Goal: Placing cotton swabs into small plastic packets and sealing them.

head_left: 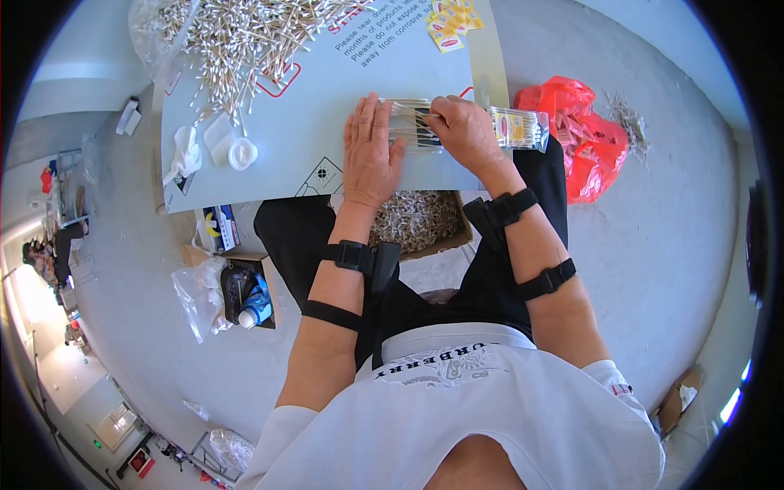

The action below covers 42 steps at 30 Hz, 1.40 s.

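A row of cotton swabs point(402, 122), which looks to be in clear plastic with a dark strip across it, lies flat on the printed board. My left hand point(371, 151) rests palm down at its left end, fingers stretched out and thumb touching the swabs. Over the dark strip, my right hand point(465, 135) is closed, thumb and forefinger pinched together; what they grip is hidden. Just beyond my right wrist, a clear packet of swabs point(527, 131) with a yellow label sticks out past the board's edge.
Loose swabs point(245, 49) are heaped at the far left of the board point(269, 163), near a small white tub point(242, 153). Yellow cards point(451, 23) lie at the far right. A red bag point(584, 147) stands right; a box of swabs point(420, 220) sits below the board.
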Available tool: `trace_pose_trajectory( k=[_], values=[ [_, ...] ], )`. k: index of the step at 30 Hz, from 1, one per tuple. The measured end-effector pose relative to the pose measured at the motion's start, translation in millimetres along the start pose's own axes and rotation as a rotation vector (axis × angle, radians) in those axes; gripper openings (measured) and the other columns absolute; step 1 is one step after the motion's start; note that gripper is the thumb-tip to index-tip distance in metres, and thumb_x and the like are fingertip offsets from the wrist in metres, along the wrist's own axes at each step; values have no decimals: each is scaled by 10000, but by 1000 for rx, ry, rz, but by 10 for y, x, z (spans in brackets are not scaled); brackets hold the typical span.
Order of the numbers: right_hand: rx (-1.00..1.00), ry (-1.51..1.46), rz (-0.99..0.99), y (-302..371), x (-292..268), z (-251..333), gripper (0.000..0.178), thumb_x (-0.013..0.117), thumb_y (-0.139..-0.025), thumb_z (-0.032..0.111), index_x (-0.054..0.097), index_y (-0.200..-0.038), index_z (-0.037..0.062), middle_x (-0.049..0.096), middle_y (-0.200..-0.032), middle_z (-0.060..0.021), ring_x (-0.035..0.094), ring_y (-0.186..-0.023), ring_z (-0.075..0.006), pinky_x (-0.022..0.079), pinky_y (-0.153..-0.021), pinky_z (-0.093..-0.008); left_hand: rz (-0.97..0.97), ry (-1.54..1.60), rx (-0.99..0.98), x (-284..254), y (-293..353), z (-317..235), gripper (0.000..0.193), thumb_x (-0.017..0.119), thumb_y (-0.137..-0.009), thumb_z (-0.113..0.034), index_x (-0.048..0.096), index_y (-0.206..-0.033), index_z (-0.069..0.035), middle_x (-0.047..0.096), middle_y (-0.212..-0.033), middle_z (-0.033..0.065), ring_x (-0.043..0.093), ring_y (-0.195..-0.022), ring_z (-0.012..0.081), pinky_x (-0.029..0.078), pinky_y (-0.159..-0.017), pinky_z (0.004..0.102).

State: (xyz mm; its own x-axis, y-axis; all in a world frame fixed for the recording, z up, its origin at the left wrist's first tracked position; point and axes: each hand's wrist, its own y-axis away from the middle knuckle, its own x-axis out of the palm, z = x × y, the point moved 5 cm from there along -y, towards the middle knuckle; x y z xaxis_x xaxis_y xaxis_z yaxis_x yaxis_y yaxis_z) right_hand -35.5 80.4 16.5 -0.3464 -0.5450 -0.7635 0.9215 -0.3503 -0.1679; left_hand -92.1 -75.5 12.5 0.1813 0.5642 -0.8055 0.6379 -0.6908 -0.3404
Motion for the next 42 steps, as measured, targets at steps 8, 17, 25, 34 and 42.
trace_pose_trajectory(
  k=[8, 17, 25, 34, 42],
  values=[
    [58, -29, 126, -101, 21, -91, 193, 642, -823, 198, 623, -783, 10, 631, -753, -202, 613, -730, -393, 476, -652, -467, -26, -116, 43, -59, 32, -102, 375, 648, -828, -171, 625, -1201, -203, 466, -1324, 102, 370, -1304, 341, 293, -1054, 483],
    [80, -27, 179, -144, 22, -44, 193, 627, -822, 199, 615, -769, 14, 625, -768, -186, 603, -722, -393, 477, -662, -472, -5, -221, 69, -39, 17, -161, 351, 671, -818, -226, 633, -1164, -182, 496, -1267, 78, 372, -1283, 327, 288, -1037, 492],
    [-99, 155, 48, -131, 11, 62, 138, 634, -841, 190, 616, -795, 60, 611, -808, -113, 616, -714, -352, 499, -629, -457, -5, -221, 138, -40, 17, -218, 350, 671, -815, -279, 620, -1096, -77, 564, -1177, 74, 449, -1218, 283, 323, -1009, 461],
    [-167, 48, -55, 12, -48, 60, 97, 698, -791, 107, 663, -865, 57, 608, -868, -95, 639, -743, -320, 525, -645, -402, -2, -198, 143, -57, 22, -221, 373, 675, -808, -280, 610, -1100, -58, 572, -1140, 85, 491, -1149, 292, 352, -976, 442],
    [-135, -33, -70, 5, -7, 21, 132, 697, -785, 72, 674, -914, 63, 614, -904, -91, 640, -785, -331, 524, -690, -410, 32, -145, 112, -58, 13, -215, 392, 694, -793, -243, 608, -1134, -70, 567, -1152, 90, 484, -1159, 292, 350, -984, 441]
  ],
)
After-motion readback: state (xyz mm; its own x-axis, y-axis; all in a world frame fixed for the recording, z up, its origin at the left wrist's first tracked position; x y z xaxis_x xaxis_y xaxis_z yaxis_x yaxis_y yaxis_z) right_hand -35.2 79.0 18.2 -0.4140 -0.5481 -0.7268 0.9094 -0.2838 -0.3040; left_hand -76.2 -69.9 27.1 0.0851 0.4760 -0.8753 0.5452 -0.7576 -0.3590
